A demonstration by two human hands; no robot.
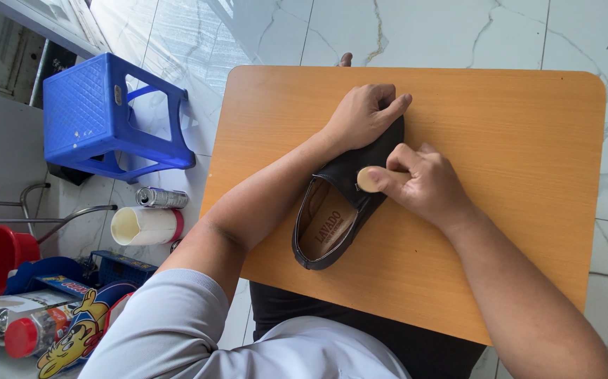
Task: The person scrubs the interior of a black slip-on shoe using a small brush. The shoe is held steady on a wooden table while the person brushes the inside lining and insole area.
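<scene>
Left forearm angled up from lower left, bare below a grey sleeve, wrist straight. Left hand (pixel 361 114) palm down, fingers curled and pressed flat, knuckles raised. Right forearm entering from lower right, bare, wrist slightly bent. Right hand (pixel 423 184) loosely fisted, thumb and forefinger pinched together at the tips. Hands close together, not touching.

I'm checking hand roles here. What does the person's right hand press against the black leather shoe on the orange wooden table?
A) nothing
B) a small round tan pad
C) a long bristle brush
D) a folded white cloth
B: the right hand pinches a small round tan pad against the black leather shoe.
</scene>
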